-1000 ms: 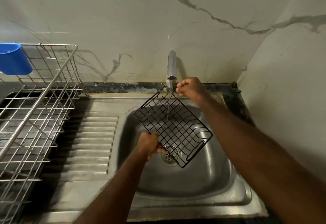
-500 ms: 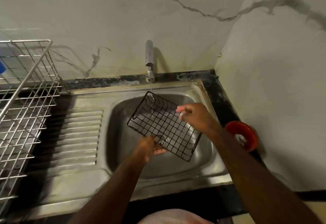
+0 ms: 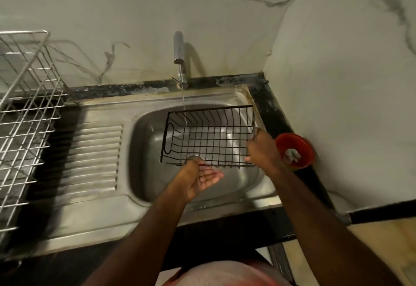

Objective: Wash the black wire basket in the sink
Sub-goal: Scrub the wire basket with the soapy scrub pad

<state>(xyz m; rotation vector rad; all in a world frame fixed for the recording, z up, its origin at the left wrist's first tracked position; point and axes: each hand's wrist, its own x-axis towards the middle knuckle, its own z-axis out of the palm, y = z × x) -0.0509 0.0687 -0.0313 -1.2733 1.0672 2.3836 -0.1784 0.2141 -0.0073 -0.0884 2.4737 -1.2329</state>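
I'm watching the black wire basket [image 3: 208, 136] hanging over the sink [image 3: 144, 184] bowl, long axis running left to right, open side facing up. The right hand [image 3: 262, 150] is gripping its right end; the left hand [image 3: 198, 176] is lying open-fingered, palm up, under the near rim.

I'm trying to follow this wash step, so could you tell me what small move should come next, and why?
Probably slide the basket sideways under the tap. The water stream only reaches its far left part, the right hand grips the right end, and the left hand lies open beneath the near edge.
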